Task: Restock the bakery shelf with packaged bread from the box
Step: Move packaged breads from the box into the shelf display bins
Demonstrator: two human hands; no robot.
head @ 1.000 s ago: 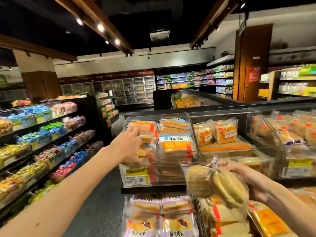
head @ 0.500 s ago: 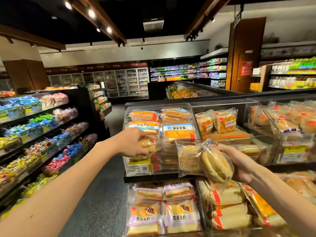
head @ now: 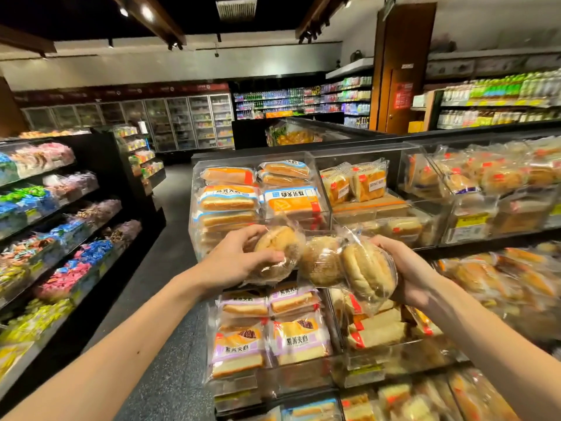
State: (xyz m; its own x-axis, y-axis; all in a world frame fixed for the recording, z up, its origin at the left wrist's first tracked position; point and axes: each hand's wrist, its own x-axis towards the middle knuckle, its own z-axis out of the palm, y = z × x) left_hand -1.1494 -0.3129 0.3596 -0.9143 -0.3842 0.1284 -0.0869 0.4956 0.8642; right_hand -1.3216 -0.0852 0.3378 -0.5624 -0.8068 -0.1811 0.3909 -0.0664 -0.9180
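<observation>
The left hand [head: 233, 264] grips 1 round pale bun in clear film [head: 274, 253]. The right hand [head: 408, 276] grips a clear bag of round buns [head: 349, 264]. Both packets are held in the air before the transparent plastic shelf bins [head: 252, 155]. I would hold them lightly, find the matching bin and lay them flat, so the soft bread is not crushed. I count 2 packets, 3 buns together.

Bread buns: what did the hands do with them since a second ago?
The left hand took hold of a wrapped bun at the top-left bin and pulled it out, toward the right hand's bag of buns. The right hand kept holding that bag.
</observation>
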